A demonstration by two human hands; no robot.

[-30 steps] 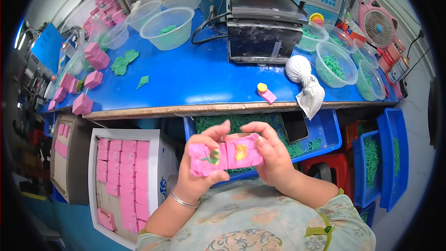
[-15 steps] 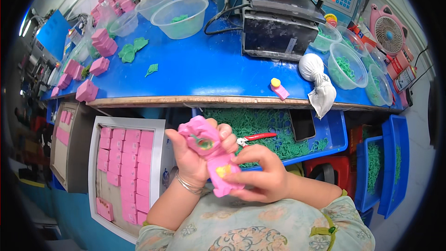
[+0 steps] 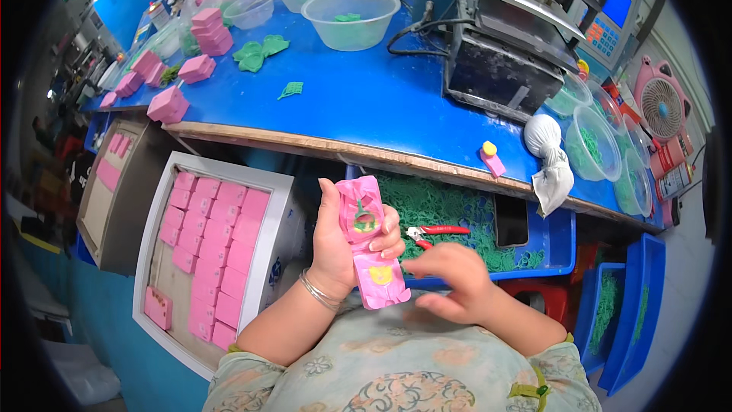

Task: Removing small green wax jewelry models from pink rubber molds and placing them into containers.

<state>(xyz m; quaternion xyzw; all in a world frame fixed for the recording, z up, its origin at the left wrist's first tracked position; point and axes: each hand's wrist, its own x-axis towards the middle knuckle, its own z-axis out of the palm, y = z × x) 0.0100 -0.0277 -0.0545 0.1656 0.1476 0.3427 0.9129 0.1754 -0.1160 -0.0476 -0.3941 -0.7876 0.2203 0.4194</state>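
My left hand point(image 3: 333, 248) grips a pink rubber mold point(image 3: 374, 291), opened out into two joined halves. The upper half has a round hollow with a green piece point(image 3: 364, 220) and some yellow in it. A yellow inlay point(image 3: 380, 275) shows in the lower half. Just right of the mold, my right hand point(image 3: 460, 278) is apart from it, thumb and fingers spread, nothing visible in it. Red-handled cutters point(image 3: 446, 230) lie beyond, on green wax pieces point(image 3: 469, 204) in a blue tray point(image 3: 562, 244).
A white-framed drawer point(image 3: 284, 206) of pink molds stands at left. A dark phone point(image 3: 512, 220) lies in the tray. On the blue bench point(image 3: 343, 99) are a press point(image 3: 503, 61), plastic bowls point(image 3: 351, 27), a white cloth bundle point(image 3: 547, 152) and a small yellow-topped pink block point(image 3: 493, 162).
My right hand has come off the mold's lower half and moved right. My left hand now holds the mold more upright and flatter. The whole view has shifted and tilted.
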